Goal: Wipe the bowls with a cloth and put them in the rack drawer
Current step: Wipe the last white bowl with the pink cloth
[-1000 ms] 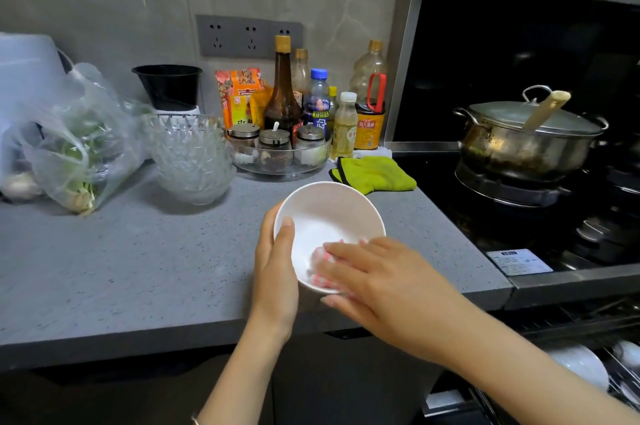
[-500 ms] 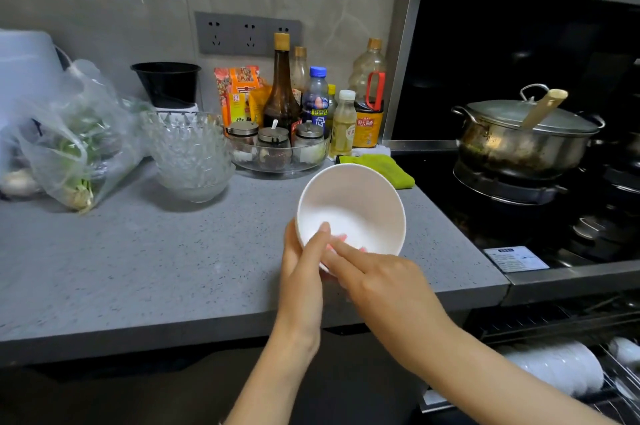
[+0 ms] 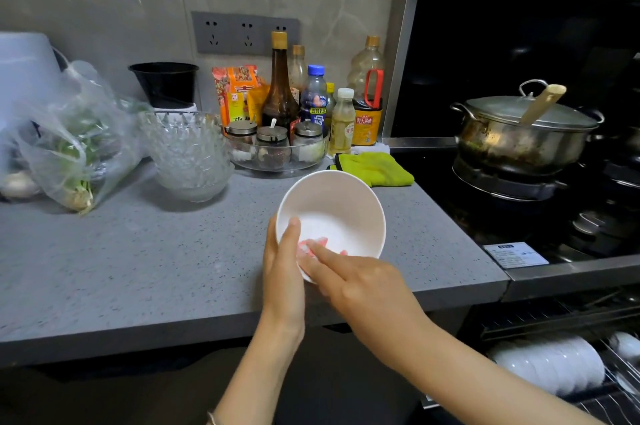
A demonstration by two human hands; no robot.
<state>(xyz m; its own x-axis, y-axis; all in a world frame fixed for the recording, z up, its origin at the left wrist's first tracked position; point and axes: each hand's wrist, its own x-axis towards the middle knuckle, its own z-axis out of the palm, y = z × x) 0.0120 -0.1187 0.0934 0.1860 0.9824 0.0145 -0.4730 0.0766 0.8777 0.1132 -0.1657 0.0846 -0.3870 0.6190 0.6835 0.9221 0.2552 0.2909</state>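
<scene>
The round white ceramic bowl (image 3: 332, 213) hangs tilted over the front edge of the grey speckled counter (image 3: 138, 268), its near rim pinched by the left hand (image 3: 282, 272) — thumb inside — while the right hand (image 3: 360, 280), fingers outstretched, presses a small pink-and-white cloth (image 3: 311, 246) against the inner wall. A hard wiping push could lever it out of that one-sided grip and drop it.
</scene>
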